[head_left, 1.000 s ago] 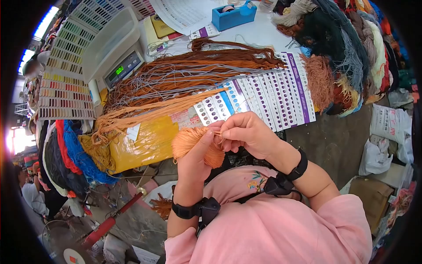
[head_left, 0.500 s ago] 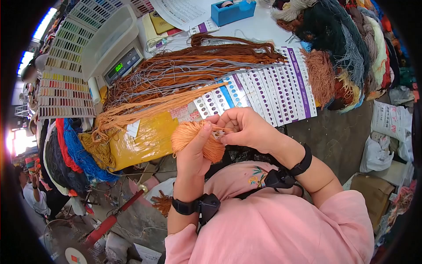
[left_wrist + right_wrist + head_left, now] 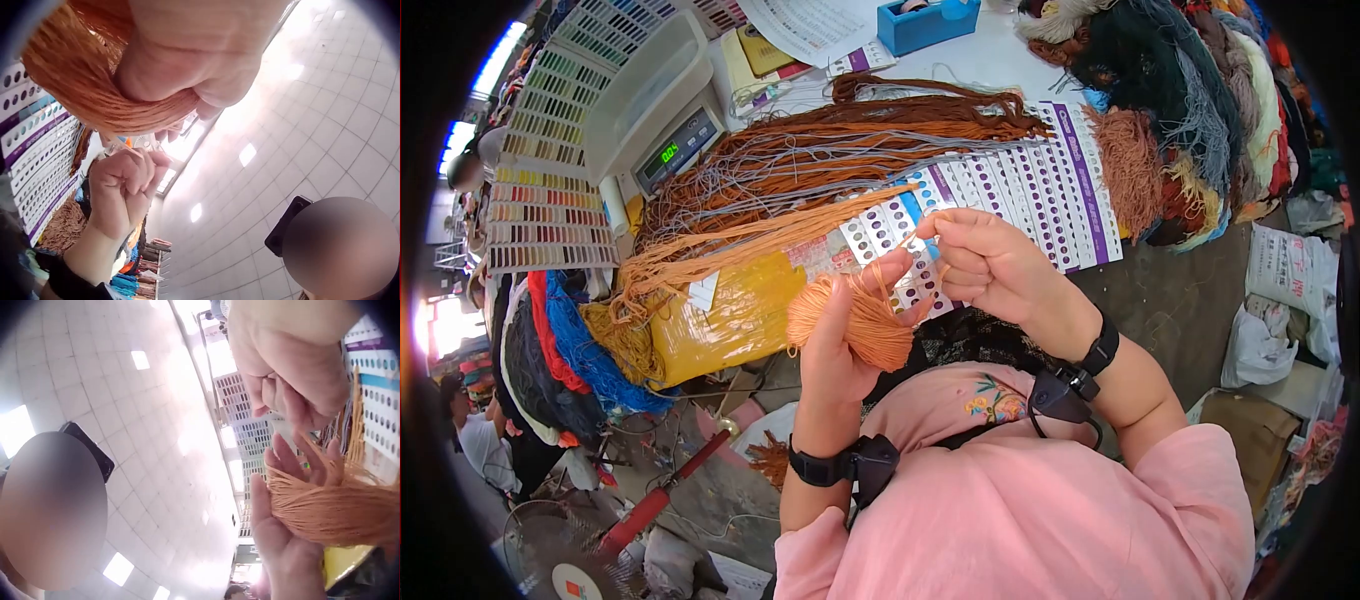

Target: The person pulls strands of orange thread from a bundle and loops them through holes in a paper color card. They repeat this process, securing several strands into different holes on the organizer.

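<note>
A skein of orange yarn (image 3: 868,322) lies across my left hand (image 3: 832,365), which grips it with the thumb upright on the near side. In the left wrist view the skein (image 3: 94,87) wraps past the fingers as a thick bundle. My right hand (image 3: 1000,268) is up and to the right of the skein, its fingers curled in. Between thumb and forefinger it pinches a thin strand of yarn (image 3: 907,241) that runs back to the skein. Seen from the right wrist, strands stretch from the skein (image 3: 337,512) across the left fingertips (image 3: 282,450).
Brown, rust and grey yarn hanks (image 3: 830,150) cover the table, with punched shade cards (image 3: 1020,190) beside them. A yellow plastic-wrapped packet (image 3: 725,335) lies at the near edge. A scale (image 3: 680,150), a blue tape dispenser (image 3: 928,28) and a yarn heap (image 3: 1155,80) stand behind.
My right hand has moved up and away from the skein, drawing the strand out with it. The left hand keeps its hold at nearly the same place, its fingers now more spread.
</note>
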The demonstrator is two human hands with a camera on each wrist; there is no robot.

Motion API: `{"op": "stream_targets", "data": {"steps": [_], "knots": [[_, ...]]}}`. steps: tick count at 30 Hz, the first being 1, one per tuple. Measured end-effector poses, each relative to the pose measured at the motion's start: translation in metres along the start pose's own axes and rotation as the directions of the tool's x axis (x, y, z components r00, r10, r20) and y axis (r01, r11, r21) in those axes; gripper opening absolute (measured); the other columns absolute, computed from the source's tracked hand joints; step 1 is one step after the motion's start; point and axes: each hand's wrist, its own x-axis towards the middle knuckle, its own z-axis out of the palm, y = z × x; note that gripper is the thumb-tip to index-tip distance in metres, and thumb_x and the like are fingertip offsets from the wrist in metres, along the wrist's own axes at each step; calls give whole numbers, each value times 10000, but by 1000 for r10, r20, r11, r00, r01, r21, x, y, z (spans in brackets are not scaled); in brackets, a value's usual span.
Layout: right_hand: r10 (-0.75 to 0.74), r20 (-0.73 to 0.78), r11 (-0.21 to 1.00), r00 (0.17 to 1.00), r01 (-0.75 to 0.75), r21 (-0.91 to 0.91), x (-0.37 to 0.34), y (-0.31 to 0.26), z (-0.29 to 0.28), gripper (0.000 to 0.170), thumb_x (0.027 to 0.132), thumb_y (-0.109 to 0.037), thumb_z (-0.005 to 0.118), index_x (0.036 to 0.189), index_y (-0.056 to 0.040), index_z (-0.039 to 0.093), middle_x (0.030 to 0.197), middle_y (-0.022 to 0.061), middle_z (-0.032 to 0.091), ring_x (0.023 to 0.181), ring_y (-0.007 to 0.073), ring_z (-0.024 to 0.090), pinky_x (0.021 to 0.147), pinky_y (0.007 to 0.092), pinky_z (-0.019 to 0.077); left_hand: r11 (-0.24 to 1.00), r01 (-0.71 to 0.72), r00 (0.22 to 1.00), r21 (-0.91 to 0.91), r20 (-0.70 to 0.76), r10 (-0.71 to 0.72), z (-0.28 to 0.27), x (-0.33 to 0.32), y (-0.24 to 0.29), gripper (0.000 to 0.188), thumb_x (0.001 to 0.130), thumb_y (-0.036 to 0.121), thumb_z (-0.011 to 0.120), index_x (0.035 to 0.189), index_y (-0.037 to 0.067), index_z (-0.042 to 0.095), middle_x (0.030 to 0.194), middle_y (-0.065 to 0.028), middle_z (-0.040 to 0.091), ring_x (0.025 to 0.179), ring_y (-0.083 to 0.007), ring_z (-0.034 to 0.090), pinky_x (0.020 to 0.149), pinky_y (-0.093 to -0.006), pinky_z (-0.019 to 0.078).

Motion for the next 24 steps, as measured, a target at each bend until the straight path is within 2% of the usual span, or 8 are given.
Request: {"op": "stream_targets", "data": {"steps": [2, 5, 8, 10, 13, 16, 20, 24], "knots": [[20, -55, 996, 998, -25, -86, -2, 1, 6, 145, 830, -135, 480, 852, -12, 552, 501, -45, 378, 386, 28, 284, 373, 186, 261, 1000, -7, 1000, 18, -2, 7, 3, 2, -1, 402, 893, 271, 313, 1092, -42, 466, 1156, -143, 448, 1066, -213, 437, 857, -420, 404], [40, -253, 910, 967, -140, -391, -1, 3, 38, 125, 801, -121, 522, 809, -3, 564, 470, -50, 381, 371, 17, 284, 358, 169, 229, 994, -22, 1000, 107, -18, 24, 5, 3, -3, 409, 892, 274, 319, 1120, -40, 446, 1176, -136, 433, 1047, -196, 444, 819, -382, 421], [-15, -249, 897, 968, -97, -432, 6, 14, 37, 90, 768, -80, 547, 735, -2, 574, 485, -34, 430, 371, 18, 313, 358, 165, 244, 985, -38, 999, 171, -25, 42, 4, 2, -3, 384, 883, 249, 354, 1113, -42, 454, 1156, -131, 453, 994, -178, 467, 758, -330, 437], [-10, -238, 898, 971, -96, -429, 6, 15, 36, 72, 751, -57, 556, 728, 7, 580, 503, -22, 447, 370, 24, 316, 357, 166, 243, 989, -50, 996, 142, -71, 60, 8, 2, 0, 345, 871, 211, 398, 1092, -44, 471, 1126, -125, 476, 936, -163, 491, 716, -295, 440], [21, -199, 929, 980, -92, -358, 5, 14, 28, 70, 735, -59, 571, 698, 0, 575, 477, -24, 419, 369, 47, 318, 365, 177, 256, 992, 31, 983, 122, -183, -9, 7, 4, 3, 271, 843, 138, 456, 1035, -48, 504, 1062, -122, 513, 859, -155, 515, 694, -282, 444], [37, -164, 954, 986, -83, -288, 3, 10, 26, 78, 733, -64, 570, 684, -4, 572, 480, -22, 418, 377, 57, 327, 373, 183, 256, 995, -9, 989, 103, -148, 24, 4, 8, 1, 225, 822, 102, 487, 989, -44, 525, 1022, -120, 530, 814, -146, 523, 690, -293, 448], [-12, -152, 936, 988, -43, -349, 3, 11, 28, 96, 748, -76, 557, 685, -6, 574, 528, -16, 440, 396, 51, 326, 390, 181, 257, 993, -24, 989, 113, -140, 39, 0, 9, -2, 241, 833, 130, 470, 992, -44, 521, 1039, -135, 523, 878, -166, 518, 740, -308, 439], [5, -95, 980, 995, -24, -199, 5, 12, 16, 98, 765, -100, 545, 735, -12, 577, 547, -28, 435, 402, 40, 310, 404, 174, 260, 995, -71, 997, 70, -31, 74, -1, 5, 0, 351, 875, 233, 367, 1065, -40, 478, 1139, -148, 459, 1060, -214, 432, 841, -362, 394]]}}
